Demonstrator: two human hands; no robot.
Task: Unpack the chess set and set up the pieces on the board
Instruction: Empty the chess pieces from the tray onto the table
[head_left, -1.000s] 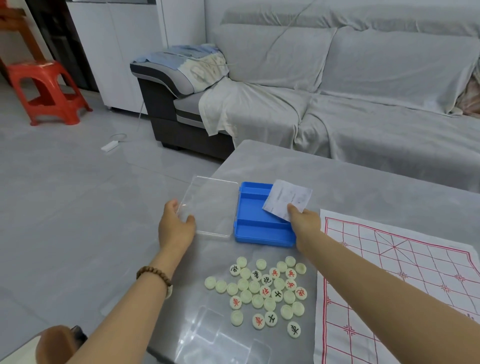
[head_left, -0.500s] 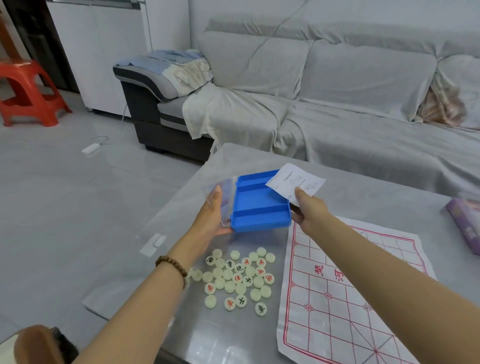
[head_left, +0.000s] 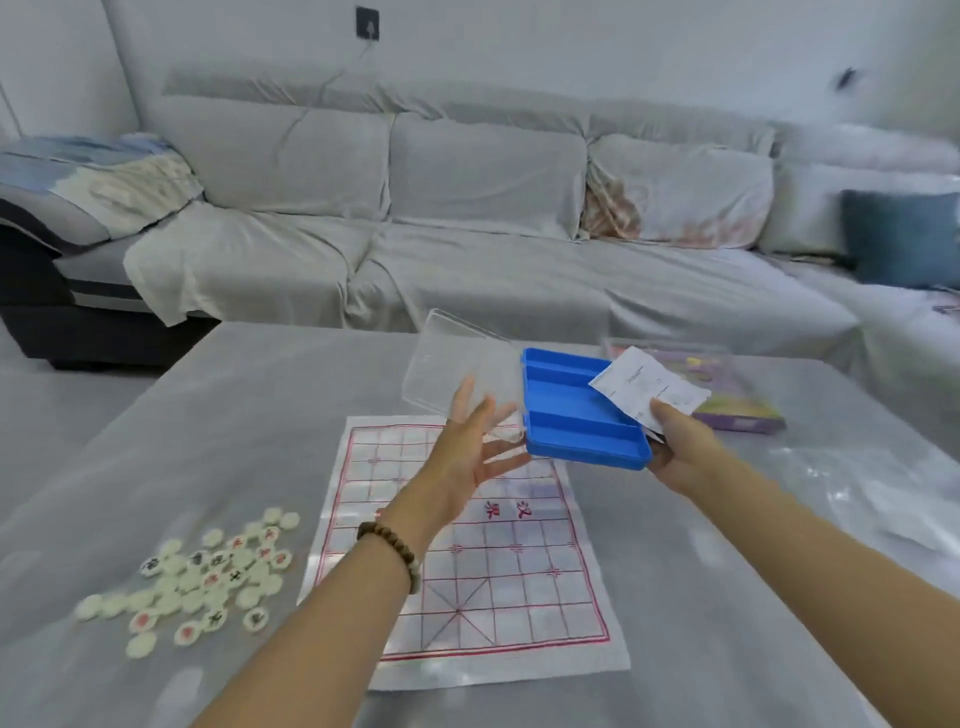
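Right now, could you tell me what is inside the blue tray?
The blue tray shows empty compartments, no pieces. A paper slip, pinched against it by the right hand, covers its right end, hiding that part.

Grey table (head_left: 249, 415), board sheet (head_left: 493, 582), pieces (head_left: 208, 571), purple box (head_left: 737, 415)

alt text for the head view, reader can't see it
A person's right hand holds a blue tray and a paper slip above a grey table, with the open left hand at its clear lid. Below lie a red-lined chess board sheet and, to its left, a pile of round pieces.
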